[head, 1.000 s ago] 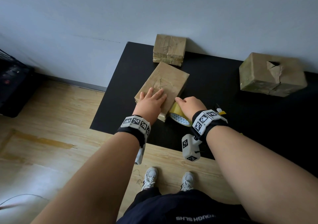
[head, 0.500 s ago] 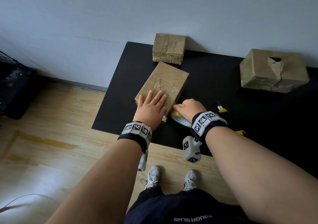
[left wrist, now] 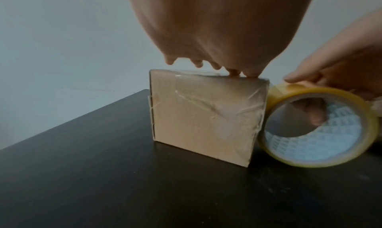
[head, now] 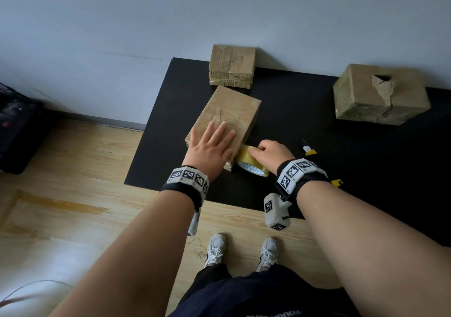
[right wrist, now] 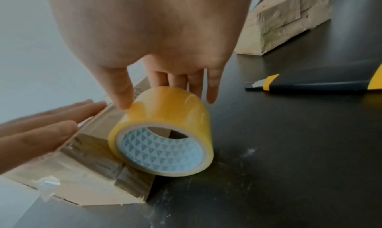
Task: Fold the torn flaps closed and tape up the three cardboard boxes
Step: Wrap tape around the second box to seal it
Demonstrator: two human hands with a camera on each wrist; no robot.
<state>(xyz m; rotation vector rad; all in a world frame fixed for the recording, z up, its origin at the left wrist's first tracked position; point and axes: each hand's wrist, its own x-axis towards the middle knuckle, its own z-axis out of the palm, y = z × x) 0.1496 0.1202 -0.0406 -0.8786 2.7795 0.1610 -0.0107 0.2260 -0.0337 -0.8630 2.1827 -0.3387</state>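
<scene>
Head view: left hand lay flat, fingers straight, on top of the near box, likely pinning it so it wouldn't skate on the black table while tape went on. Right hand held the tape roll, butted against the box's near right corner, core facing the camera. Taped small box sat far, against the wall, looked done. Third box sat far right with a torn flap sticking up and a hole in its top, so judged still to do. Utility knife lay just right of the right hand, within reach for cutting.

Left wrist view: left hand's fingertips rested on the box's top edge, nothing gripped. Near face of the box showed clear tape already wrinkled over it. Roll stood on edge, touching the box's right side; a finger of the right hand showed through the core.

Right wrist view: right hand had its thumb on the roll's left side and fingers over the far side, a loose steering grip. Tape looked to run from roll onto the box corner, though I couldn't confirm the join. Knife lay right; third box far right.
</scene>
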